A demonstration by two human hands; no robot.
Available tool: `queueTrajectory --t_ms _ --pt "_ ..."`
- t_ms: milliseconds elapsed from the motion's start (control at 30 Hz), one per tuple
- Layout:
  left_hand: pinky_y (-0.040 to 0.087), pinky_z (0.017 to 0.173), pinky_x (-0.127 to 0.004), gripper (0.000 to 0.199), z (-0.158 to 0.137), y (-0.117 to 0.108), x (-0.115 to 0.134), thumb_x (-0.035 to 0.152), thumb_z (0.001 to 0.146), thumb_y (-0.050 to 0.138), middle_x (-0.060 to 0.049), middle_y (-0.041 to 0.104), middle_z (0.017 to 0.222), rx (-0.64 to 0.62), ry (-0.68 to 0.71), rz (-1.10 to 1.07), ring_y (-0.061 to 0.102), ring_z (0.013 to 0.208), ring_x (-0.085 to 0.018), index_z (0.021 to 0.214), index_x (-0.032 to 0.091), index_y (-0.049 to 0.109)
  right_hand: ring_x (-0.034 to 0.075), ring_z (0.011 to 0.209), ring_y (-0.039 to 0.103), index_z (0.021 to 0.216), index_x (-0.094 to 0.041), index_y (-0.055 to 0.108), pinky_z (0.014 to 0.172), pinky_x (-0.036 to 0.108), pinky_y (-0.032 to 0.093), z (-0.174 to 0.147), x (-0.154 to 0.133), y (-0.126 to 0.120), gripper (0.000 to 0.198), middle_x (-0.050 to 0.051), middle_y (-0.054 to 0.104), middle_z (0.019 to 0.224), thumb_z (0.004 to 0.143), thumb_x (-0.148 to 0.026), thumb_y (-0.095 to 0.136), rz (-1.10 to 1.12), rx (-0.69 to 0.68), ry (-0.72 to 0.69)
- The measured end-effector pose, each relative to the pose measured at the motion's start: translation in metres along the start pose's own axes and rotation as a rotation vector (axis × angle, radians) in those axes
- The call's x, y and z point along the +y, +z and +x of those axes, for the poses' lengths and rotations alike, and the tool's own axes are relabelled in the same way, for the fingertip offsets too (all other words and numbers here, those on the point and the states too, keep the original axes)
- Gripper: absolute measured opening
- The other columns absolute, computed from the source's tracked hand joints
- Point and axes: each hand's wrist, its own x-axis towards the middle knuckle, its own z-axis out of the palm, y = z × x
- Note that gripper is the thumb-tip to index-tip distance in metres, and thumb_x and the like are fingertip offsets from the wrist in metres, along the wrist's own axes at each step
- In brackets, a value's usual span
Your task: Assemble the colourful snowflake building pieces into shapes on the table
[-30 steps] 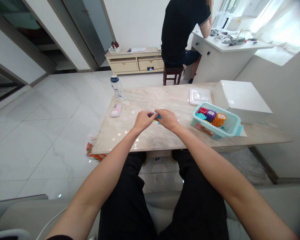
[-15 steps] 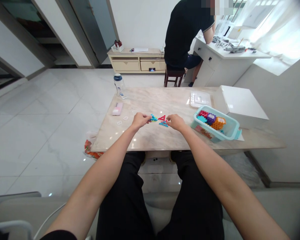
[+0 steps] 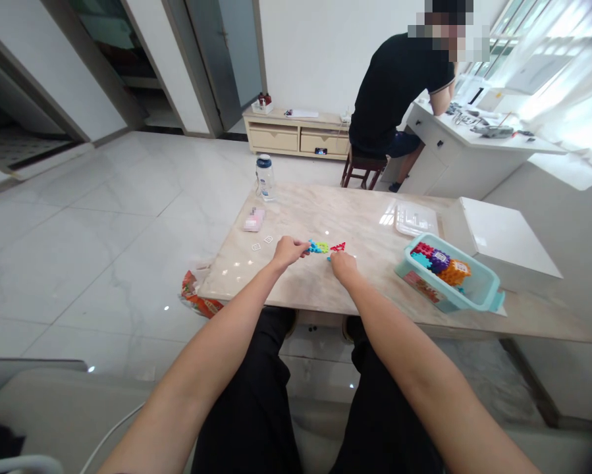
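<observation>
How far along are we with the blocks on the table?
Done: a few loose pieces, one red piece among them, lie on the table. In hand: left hand pinches blue-green pieces; right hand rests on the table. Left: assembled blocks sit in the teal bin.

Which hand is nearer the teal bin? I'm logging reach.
Right. The right hand lies left of the teal bin; the left hand is farther left.
</observation>
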Motion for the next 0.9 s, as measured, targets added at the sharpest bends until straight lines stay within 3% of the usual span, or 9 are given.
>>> queueTrajectory --t_ms 167,333,433,533,600,700,767,900 --pt "0.049 0.063 -0.026 0.031 -0.007 -0.007 0.000 0.046 0.086 0.082 -0.013 0.083 0.087 0.012 -0.037 -0.060 0.073 0.075 -0.019 0.085 0.015 0.084 0.032 0.126 0.072 0.132 -0.008 0.074 0.103 0.039 0.056 -0.001 -0.005 -0.001 0.040 0.028 0.072 0.132 0.100 -0.003 0.050 0.036 0.025 -0.020" --pt "0.049 0.063 -0.027 0.033 -0.008 -0.009 0.001 0.048 0.084 0.085 -0.013 0.083 0.087 0.015 -0.032 -0.057 0.073 0.075 -0.020 0.085 0.015 0.084 0.028 0.115 0.076 0.127 -0.013 0.077 0.094 0.032 0.056 0.006 0.013 -0.010 0.031 0.022 0.076 0.126 0.100 -0.019 0.064 0.169 0.091 0.044" --pt "0.050 0.065 -0.027 0.035 -0.007 -0.007 0.004 0.051 0.085 0.083 -0.014 0.084 0.092 0.004 -0.004 -0.040 0.073 0.077 -0.020 0.087 0.016 0.084 0.023 0.095 0.076 0.103 -0.014 0.082 0.084 0.028 0.054 0.007 0.030 -0.022 0.020 0.014 0.080 0.101 0.098 -0.026 0.066 0.452 0.204 0.044" --pt "0.051 0.068 -0.027 0.038 -0.004 0.000 0.011 0.054 0.084 0.082 -0.014 0.084 0.093 -0.009 0.001 -0.037 0.073 0.078 -0.020 0.087 0.016 0.083 0.018 0.072 0.066 0.078 -0.015 0.076 0.070 0.026 0.050 0.001 0.044 -0.032 0.029 0.002 0.069 0.069 0.094 -0.039 0.071 0.853 0.313 0.025" --pt "0.051 0.068 -0.027 0.040 -0.003 0.008 0.018 0.055 0.082 0.083 -0.014 0.084 0.095 -0.016 -0.003 -0.047 0.072 0.077 -0.019 0.088 0.016 0.083 0.014 0.062 0.058 0.072 -0.016 0.072 0.064 0.025 0.049 -0.006 0.048 -0.037 0.038 -0.003 0.060 0.060 0.089 -0.051 0.073 1.151 0.366 0.009" --pt "0.051 0.069 -0.027 0.042 -0.002 0.023 0.029 0.056 0.082 0.083 -0.015 0.084 0.101 -0.028 0.009 -0.070 0.072 0.077 -0.018 0.095 0.016 0.083 0.011 0.059 0.053 0.079 -0.016 0.072 0.063 0.025 0.051 -0.016 0.049 -0.041 0.049 -0.005 0.057 0.062 0.083 -0.065 0.073 1.507 0.393 -0.068" --pt "0.050 0.068 -0.027 0.042 -0.003 0.033 0.038 0.055 0.083 0.083 -0.014 0.084 0.104 -0.038 0.028 -0.086 0.072 0.079 -0.018 0.100 0.016 0.083 0.011 0.060 0.054 0.084 -0.016 0.073 0.061 0.024 0.051 -0.022 0.049 -0.042 0.050 -0.004 0.059 0.065 0.081 -0.066 0.074 1.576 0.398 -0.102" --pt "0.050 0.069 -0.026 0.041 -0.008 0.049 0.053 0.053 0.083 0.084 -0.012 0.083 0.107 -0.048 0.029 -0.148 0.074 0.082 -0.018 0.104 0.018 0.083 0.012 0.061 0.057 0.089 -0.016 0.075 0.052 0.022 0.044 -0.034 0.057 -0.043 0.041 0.000 0.068 0.071 0.079 -0.056 0.079 1.493 0.365 -0.105"
